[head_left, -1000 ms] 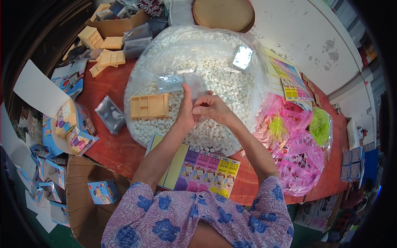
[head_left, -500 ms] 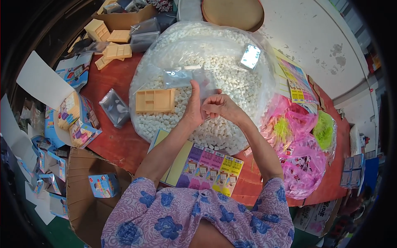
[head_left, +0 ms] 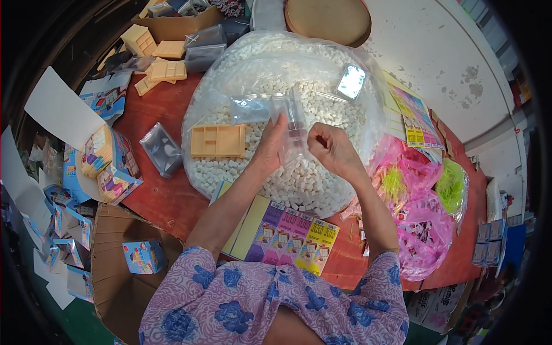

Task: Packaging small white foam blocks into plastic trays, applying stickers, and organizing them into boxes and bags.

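Note:
My left hand (head_left: 269, 148) and my right hand (head_left: 330, 148) together hold a small clear plastic bag (head_left: 292, 123) upright over a big clear sack full of small white pieces (head_left: 287, 75). The left palm backs the bag. The right fingers pinch its other side. A tan plastic tray with compartments (head_left: 218, 141) lies on the white pieces just left of my left hand. Another flat clear bag (head_left: 250, 108) rests on the pile behind it.
Colourful printed cards (head_left: 287, 233) lie at the near edge of the red table (head_left: 158, 109). Pink bags of small items (head_left: 422, 230) sit right, more tan trays (head_left: 164, 69) far left, blue printed cartons (head_left: 103, 161) left, and a cardboard box (head_left: 115, 276) with one carton inside.
My hands have lifted the small clear bag a little higher and held it more upright. The view has shifted slightly; the tray and sack stay where they were.

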Motion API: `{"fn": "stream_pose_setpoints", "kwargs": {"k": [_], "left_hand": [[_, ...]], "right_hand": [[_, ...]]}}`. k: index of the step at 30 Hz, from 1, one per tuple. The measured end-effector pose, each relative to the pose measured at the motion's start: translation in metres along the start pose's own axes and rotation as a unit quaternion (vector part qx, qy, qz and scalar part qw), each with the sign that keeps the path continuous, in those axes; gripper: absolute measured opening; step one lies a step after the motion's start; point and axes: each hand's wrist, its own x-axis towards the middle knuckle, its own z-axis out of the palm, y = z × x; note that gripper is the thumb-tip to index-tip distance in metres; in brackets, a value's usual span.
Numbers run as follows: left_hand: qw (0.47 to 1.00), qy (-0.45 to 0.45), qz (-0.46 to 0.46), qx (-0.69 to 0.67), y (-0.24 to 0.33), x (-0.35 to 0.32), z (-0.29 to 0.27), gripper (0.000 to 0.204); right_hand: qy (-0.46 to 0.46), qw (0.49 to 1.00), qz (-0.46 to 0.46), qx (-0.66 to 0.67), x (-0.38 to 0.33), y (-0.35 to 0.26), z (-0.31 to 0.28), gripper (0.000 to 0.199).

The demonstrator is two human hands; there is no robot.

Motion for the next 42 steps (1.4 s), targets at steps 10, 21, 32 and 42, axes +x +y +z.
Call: {"fn": "stream_pose_setpoints", "kwargs": {"k": [10,21,32,42], "left_hand": [[0.99,-0.112,-0.081,-0.026,0.005,-0.006,0.005,0.049],[0.992,-0.081,-0.091,-0.041,0.008,-0.009,0.003,0.04],[0.998,-0.015,-0.056,-0.024,-0.003,-0.004,-0.004,0.039],[0.99,-0.102,-0.09,0.023,-0.008,-0.01,-0.013,0.06]], "right_hand": [[-0.125,0.965,0.004,0.23,0.008,0.011,0.005,0.01],[-0.06,0.981,0.021,0.183,0.002,0.002,-0.01,0.008],[0.008,0.997,-0.032,0.072,0.015,0.031,0.0,0.019],[-0.053,0.963,0.095,0.248,0.014,0.028,0.031,0.009]]}}
